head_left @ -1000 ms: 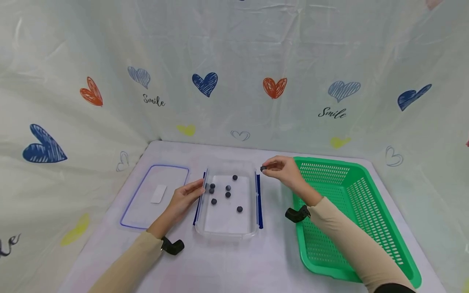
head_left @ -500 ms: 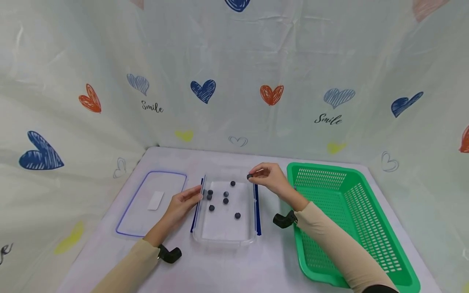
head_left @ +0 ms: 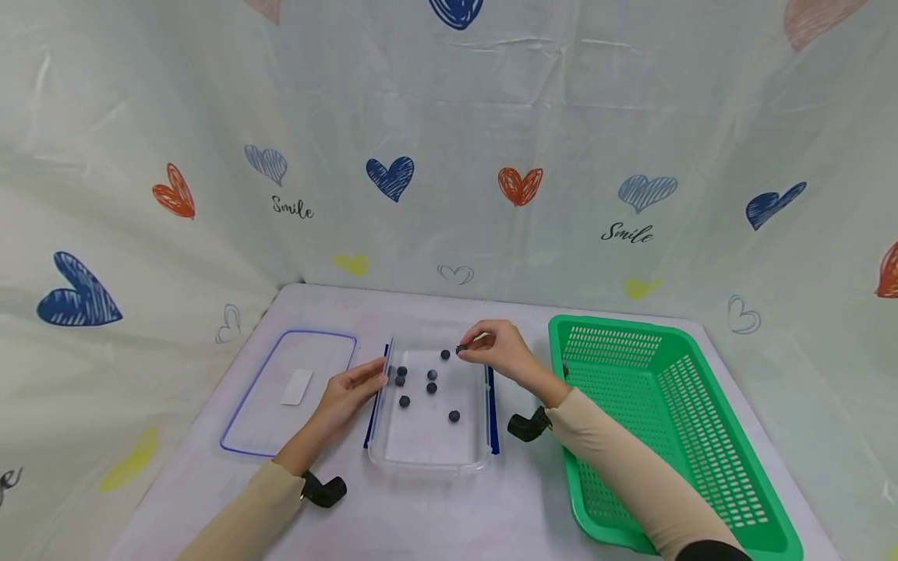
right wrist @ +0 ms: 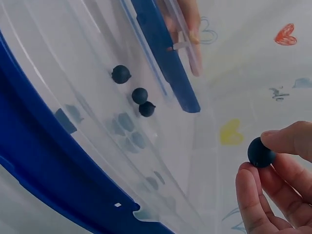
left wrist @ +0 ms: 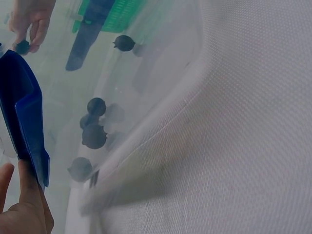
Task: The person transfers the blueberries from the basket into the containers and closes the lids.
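Note:
My right hand [head_left: 496, 349] pinches a blueberry [right wrist: 262, 152] between thumb and fingertips, above the far right part of a clear plastic box [head_left: 429, 469]. Several dark, round blueberries [head_left: 454, 417] lie spread over the box floor, some touching in the right wrist view. The box has blue side latches [left wrist: 30, 122], which hang unfastened. Along its left side, my left hand [head_left: 348, 396] rests with fairly straight fingers against the wall and latch; part of those fingers is hidden behind the latch in the right wrist view.
A clear lid [head_left: 256, 421] with a blue rim lies left of the box, a white rectangle on it. To the right stands a green slotted basket [head_left: 754, 467], with a small dark thing at its left inner wall. A heart-printed sheet [head_left: 449, 226] hangs behind the table.
My right hand has moved left with the blueberry, from beside the box to over its far right part. My left hand stays at the box's left side. The head view has tilted upward slightly.

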`<state>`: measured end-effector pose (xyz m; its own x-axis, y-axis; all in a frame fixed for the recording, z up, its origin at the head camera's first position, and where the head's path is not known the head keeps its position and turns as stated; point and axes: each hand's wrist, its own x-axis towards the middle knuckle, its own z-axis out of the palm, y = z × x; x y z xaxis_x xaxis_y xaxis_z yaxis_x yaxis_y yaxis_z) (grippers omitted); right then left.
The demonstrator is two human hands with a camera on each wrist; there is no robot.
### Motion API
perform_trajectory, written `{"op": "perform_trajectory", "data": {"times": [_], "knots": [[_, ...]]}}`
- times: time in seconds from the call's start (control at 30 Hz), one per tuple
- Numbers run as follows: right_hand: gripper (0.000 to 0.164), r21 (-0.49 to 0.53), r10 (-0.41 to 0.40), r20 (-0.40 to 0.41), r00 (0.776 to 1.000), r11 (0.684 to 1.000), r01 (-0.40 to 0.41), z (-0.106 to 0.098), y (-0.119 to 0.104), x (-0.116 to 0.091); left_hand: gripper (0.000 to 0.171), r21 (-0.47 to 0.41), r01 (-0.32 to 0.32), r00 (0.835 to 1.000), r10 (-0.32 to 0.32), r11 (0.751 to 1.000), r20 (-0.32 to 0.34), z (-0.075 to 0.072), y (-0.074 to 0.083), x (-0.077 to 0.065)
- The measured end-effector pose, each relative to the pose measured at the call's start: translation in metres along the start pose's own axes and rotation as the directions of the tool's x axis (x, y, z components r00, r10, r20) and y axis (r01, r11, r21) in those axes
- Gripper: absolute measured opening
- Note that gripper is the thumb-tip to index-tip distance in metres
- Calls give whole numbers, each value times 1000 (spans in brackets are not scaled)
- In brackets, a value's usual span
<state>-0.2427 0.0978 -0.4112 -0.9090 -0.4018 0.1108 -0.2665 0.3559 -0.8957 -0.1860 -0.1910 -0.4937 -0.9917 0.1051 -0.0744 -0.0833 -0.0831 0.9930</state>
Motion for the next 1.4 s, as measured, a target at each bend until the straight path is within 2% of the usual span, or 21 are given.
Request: {"op": "perform_trajectory", "data": {"times": [0.5,0.67,0.83,1.07,1.27,1.4], "knots": [[15,-56,-68,55,996,996,71,10,1,3,56,26,11,1000,-11,1000,-7,0,1,0],[14,-78,-79,38,996,994,81,7,1,2,57,27,10,1000,-10,1000,-4,0,0,0],[15,-63,-98,-7,995,993,97,-3,3,-1,56,16,13,1000,-13,1000,-9,0,0,-1],[17,-58,-77,-66,995,996,74,-26,-27,-21,56,7,8,1000,-8,1000,-7,1,0,0],[20,8,-39,-137,990,999,40,-49,-18,-30,55,6,7,1000,-6,1000,-18,1,0,0],[23,55,-12,-182,983,998,22,-65,-1,-32,55,12,-1,1000,1,1000,-15,1,0,0]]}}
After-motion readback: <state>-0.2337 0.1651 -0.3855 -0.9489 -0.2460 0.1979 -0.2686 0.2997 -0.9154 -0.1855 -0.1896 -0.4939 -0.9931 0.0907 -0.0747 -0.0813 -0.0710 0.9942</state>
